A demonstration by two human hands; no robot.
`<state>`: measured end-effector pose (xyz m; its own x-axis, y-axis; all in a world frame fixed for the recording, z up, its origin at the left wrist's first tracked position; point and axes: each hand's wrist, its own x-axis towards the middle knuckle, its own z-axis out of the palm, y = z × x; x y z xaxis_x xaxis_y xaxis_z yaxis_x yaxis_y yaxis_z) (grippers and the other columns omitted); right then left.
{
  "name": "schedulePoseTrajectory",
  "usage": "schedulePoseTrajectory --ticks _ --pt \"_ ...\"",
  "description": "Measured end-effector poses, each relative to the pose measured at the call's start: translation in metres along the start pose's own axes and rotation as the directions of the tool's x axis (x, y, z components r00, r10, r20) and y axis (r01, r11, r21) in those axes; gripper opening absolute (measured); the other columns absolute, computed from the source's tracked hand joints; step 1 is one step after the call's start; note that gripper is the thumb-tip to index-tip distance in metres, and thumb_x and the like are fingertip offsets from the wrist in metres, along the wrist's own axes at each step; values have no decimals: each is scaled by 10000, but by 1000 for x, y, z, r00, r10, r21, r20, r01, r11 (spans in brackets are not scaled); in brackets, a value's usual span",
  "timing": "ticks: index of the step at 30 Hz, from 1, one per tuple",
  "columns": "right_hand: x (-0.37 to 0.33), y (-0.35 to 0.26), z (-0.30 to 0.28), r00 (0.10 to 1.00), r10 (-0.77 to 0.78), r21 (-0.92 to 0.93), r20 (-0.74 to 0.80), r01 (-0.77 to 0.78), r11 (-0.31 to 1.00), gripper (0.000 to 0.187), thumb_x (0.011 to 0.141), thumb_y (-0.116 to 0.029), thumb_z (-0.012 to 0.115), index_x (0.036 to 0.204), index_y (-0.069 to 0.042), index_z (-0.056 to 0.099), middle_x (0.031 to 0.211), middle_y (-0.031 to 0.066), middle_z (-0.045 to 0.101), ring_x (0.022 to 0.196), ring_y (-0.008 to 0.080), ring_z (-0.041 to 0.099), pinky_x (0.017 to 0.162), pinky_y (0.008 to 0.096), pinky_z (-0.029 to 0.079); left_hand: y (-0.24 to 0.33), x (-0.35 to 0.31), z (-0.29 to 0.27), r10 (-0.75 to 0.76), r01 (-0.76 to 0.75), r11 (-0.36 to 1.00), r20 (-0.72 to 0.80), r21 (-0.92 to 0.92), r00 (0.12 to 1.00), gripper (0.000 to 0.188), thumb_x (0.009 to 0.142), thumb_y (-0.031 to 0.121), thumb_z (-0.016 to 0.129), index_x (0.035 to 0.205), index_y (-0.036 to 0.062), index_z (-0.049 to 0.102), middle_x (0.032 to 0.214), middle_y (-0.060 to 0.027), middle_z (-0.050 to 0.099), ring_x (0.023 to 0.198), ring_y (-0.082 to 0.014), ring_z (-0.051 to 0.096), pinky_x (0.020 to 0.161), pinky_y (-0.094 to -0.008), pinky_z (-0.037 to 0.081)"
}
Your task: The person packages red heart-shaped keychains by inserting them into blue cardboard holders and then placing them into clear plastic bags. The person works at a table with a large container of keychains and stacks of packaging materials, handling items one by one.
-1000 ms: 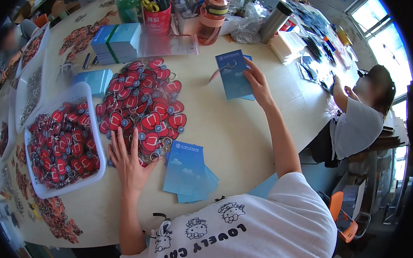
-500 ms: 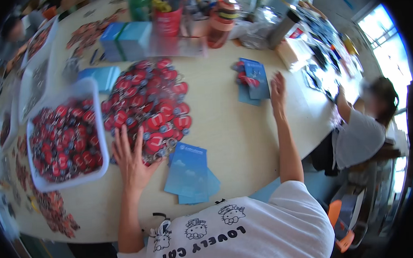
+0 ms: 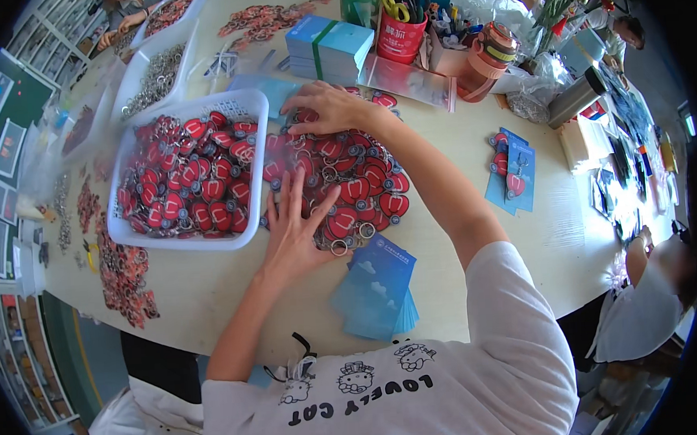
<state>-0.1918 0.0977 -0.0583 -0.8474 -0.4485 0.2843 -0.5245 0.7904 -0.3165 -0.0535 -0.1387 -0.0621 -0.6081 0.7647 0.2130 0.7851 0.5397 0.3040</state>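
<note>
A pile of red keychains (image 3: 374,186) with metal rings lies on the table in front of me. My left hand (image 3: 292,230) is open, fingers spread over the pile's near left edge. At the pile's far side, my right hand (image 3: 323,108) reaches across with its fingers stretched apart, beside some light blue cards (image 3: 251,87). I see nothing held in either hand. Left of the pile stands a white plastic basket (image 3: 259,135) full of similar keychains. A loose stack of blue cards (image 3: 379,283) lies near me, right of my left wrist.
Farther right, a few keychains rest on blue cards (image 3: 520,189). At the back are a banded card stack (image 3: 328,49), a red pen cup (image 3: 400,37) and an orange bottle (image 3: 486,61). A tray of metal rings (image 3: 156,78) stands far left. Other people sit around the table.
My right hand has swung left from beside the far-right cards to the far side of the keychain pile. My left hand stays at the pile. The view has turned left.
</note>
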Motion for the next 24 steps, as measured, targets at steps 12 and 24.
schedulePoseTrajectory --ticks 12,24 --pt "-116 -2 -24 952 260 -71 -159 -274 959 430 892 -494 551 1148 -159 635 1183 120 562 1165 295 506 976 550 345 4 42 15 265 -264 962 -2 -70 964 799 687 679 656 1381 325 482 1556 -153 148 1429 -399 130 1084 -649 162" --pt "-240 -21 -100 818 406 -49 -407 -464 884 385 947 -162 529 1324 -89 505 1345 150 496 1225 354 473 1026 423 380 24 90 18 223 -213 970 79 -120 972 959 632 407 826 1456 339 340 1570 -118 116 1452 -348 82 1126 -594 145"
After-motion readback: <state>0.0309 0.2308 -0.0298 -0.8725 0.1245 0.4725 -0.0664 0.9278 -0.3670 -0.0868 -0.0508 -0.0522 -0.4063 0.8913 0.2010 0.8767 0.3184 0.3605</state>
